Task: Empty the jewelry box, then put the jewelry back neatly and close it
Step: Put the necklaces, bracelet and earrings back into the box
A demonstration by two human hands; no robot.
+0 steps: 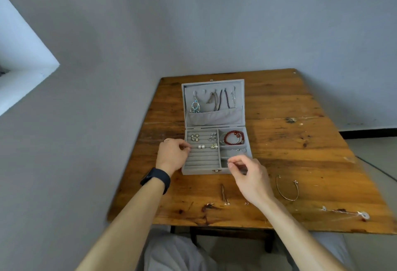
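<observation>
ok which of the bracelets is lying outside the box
The thin metal bangle, on the bare table right of the right hand. The red bead bracelet lies inside the jewelry box, in its far right compartment.

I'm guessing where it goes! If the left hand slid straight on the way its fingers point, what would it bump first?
Probably the pearl earrings, sitting in the ring rolls of the jewelry box, just past the left hand. How high the hand is above the rolls is unclear.
</observation>
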